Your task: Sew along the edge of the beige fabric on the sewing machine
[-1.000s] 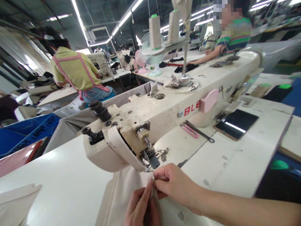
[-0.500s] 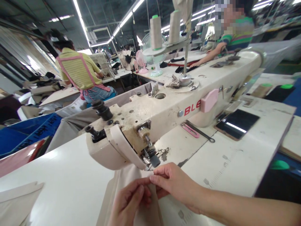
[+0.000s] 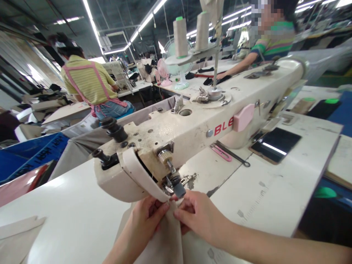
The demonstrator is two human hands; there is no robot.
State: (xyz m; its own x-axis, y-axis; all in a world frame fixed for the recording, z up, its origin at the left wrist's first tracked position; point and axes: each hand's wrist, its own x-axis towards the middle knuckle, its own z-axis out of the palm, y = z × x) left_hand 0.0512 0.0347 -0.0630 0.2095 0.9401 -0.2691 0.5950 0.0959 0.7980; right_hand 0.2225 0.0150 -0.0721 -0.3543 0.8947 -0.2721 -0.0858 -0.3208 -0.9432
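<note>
A long workshop under strip lights ran back behind a white desk. At nine o'clock a blue bin stood beyond the desk edge, and at ten o'clock a person in a yellow striped top sat facing away. At seven o'clock a loose cloth piece lay flat on the desk.

The machine lay across the middle, its head low at the left and its arm rising toward two o'clock. Two thread cones stood on a stand at twelve o'clock, with a small fan behind them.

At six o'clock the cloth ran from the bottom edge up under the machine head. The left hand had its fingers closed on the cloth's top edge, just below the head's curved cover. The right hand met it from four o'clock, thumb and forefinger pinched on the same edge, right beside the presser foot. The two grips were nearly touching, with the cloth folded between them.

Right of the head, a pink clipper lay on the desk at three o'clock, beside a thin dark tool. Farther right a phone lay face up. At one o'clock another person in a striped shirt leaned an arm over a far desk.
</note>
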